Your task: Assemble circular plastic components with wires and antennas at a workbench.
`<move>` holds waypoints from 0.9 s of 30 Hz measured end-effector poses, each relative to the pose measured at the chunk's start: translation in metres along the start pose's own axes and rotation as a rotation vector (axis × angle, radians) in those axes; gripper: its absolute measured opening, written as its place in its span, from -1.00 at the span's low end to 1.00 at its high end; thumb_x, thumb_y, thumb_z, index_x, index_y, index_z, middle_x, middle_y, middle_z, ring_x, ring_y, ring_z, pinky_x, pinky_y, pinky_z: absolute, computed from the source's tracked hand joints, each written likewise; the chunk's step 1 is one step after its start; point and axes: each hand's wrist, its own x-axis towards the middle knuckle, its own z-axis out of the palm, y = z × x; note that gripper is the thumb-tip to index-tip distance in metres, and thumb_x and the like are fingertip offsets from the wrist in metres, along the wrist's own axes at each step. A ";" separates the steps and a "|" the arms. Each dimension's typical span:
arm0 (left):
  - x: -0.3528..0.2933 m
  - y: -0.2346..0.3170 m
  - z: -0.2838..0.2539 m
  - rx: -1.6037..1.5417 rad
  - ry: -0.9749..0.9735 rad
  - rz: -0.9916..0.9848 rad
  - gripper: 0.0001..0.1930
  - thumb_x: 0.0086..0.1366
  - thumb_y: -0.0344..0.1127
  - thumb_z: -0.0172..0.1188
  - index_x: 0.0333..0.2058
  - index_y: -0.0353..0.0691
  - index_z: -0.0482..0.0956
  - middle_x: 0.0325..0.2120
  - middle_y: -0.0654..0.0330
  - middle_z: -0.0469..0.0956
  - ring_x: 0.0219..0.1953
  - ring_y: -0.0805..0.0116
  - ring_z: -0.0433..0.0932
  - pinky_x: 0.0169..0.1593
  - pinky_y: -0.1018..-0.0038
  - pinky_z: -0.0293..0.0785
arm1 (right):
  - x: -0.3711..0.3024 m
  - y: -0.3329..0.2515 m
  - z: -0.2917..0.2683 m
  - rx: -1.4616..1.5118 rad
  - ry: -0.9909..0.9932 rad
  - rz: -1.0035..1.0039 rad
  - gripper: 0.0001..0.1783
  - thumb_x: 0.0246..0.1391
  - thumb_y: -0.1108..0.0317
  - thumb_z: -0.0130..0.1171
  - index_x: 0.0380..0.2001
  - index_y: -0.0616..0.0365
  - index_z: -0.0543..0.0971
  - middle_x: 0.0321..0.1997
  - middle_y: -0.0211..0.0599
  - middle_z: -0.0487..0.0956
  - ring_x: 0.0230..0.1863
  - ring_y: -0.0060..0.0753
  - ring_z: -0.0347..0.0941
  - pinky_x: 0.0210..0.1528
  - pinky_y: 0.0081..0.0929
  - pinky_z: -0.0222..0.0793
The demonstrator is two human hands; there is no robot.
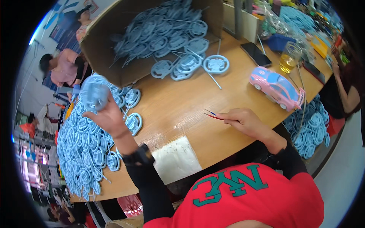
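Observation:
At the left, my left hand (108, 116) is raised beside a heap of light-blue pieces, its thumb spread outward. Smeared by motion at its fingers is a light-blue steering-wheel-shaped plastic piece (94, 93), which hides most of the grip. Over the middle of the wooden table, my right hand (245, 122) is closed on tweezers (215, 116) with red and blue arms, their tips apart and pointing left. Nothing shows between the tips. A creased white sheet (176, 159) lies on the table near my body, between my forearms.
A tilted cardboard box (104, 45) spills similar pieces onto the table (163, 108). The light-blue heap (81, 148) covers the left side. Towards the right are a pink toy car (277, 89), a phone (255, 54) and a cup of yellow liquid (289, 59). Other people work nearby.

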 end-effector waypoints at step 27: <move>-0.084 -0.055 -0.014 0.459 0.006 -0.703 -0.74 0.38 -0.29 0.01 -0.05 -0.29 0.48 -0.20 0.18 0.56 -0.18 0.34 0.58 -0.02 0.33 0.56 | 0.017 -0.024 0.005 -0.037 0.064 -0.123 -0.62 0.06 0.45 0.14 -0.01 0.00 0.58 -0.47 -0.22 0.53 -0.44 -0.16 0.48 -0.39 -0.34 0.37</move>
